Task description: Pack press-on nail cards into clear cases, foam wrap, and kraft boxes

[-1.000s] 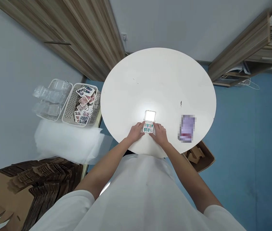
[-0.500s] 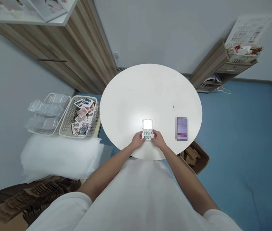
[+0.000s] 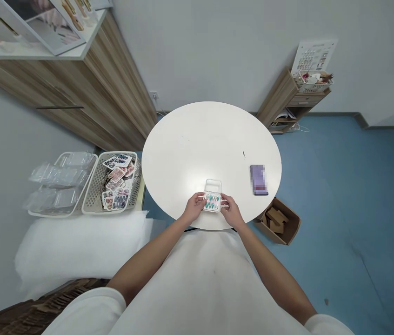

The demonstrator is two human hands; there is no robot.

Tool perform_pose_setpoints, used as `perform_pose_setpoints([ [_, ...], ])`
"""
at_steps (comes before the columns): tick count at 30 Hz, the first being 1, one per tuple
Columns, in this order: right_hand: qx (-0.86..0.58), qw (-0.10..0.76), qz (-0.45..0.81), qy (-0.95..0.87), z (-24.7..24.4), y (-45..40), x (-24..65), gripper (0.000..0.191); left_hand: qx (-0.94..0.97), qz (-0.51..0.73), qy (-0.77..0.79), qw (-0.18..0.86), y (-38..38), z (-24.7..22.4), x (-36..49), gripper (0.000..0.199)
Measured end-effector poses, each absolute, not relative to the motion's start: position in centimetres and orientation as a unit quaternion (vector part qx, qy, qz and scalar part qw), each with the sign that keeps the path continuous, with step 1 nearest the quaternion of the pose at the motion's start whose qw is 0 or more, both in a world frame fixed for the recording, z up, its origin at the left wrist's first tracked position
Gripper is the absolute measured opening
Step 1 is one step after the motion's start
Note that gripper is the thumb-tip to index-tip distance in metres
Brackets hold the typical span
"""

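A small clear plastic case (image 3: 213, 186) with its lid raised is at the near part of the white round table (image 3: 190, 153). Inside it lie two rows of press-on nails (image 3: 212, 202), teal and pale pink. My left hand (image 3: 194, 207) grips the case's left edge, its thumb at the near left corner. At the opposite edge, my right hand (image 3: 232, 211) holds the case with bent fingers. To the right on the table lies a purple, pixelated flat item (image 3: 258, 179).
Left of the table stand a white basket of nail sets (image 3: 94, 195) and another of clear plastic boxes (image 3: 57, 211). White sheets (image 3: 88, 246) lie nearer me. A cardboard box (image 3: 292, 228) sits on the floor at right. Behind are a wooden cabinet (image 3: 113, 88) and shelf unit (image 3: 277, 95).
My view has shifted, so the surroundings sit differently in the frame. The case's lid now looks transparent instead of bright white. Both hands remain at the case's sides.
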State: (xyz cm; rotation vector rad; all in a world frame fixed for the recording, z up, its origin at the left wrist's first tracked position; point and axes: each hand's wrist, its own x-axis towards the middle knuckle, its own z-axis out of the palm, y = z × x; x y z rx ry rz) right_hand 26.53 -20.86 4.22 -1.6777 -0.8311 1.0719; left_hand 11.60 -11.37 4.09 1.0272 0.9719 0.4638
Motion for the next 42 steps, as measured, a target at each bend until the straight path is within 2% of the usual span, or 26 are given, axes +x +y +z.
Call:
perform_pose_setpoints([
  [7,-0.647,0.538,0.486,-0.237,5.7,-21.0,27.6,0.045,0.434,0.187,0.408,0.781,-11.3,5.1,11.6,0.044],
  [11,-0.615,0.538,0.56,-0.137,6.1,-20.0,28.8,0.039,0.423,0.194,0.402,0.788,-11.3,5.0,11.7,0.043],
  [16,-0.545,0.538,0.633,-0.116,6.4,-18.4,29.7,0.039,0.404,0.185,0.408,0.798,-11.3,5.2,11.5,0.043],
  [22,-0.531,0.536,0.643,-0.134,6.7,-17.3,30.1,0.035,0.374,0.17,0.441,0.798,-11.3,5.5,11.6,0.046],
  [31,-0.522,0.548,0.632,-0.166,7.4,-17.7,30.5,0.042,0.384,0.17,0.426,0.801,-11.1,6.1,12.9,0.046],
  [38,-0.513,0.554,0.638,-0.155,7.3,-18.2,30.8,0.034,0.353,0.15,0.409,0.828,-11.2,6.2,13.0,0.046],
  [42,-0.49,0.562,0.653,-0.13,7.5,-18.6,30.9,0.035,0.337,0.153,0.414,0.832,-11.4,5.9,13.1,0.045],
])
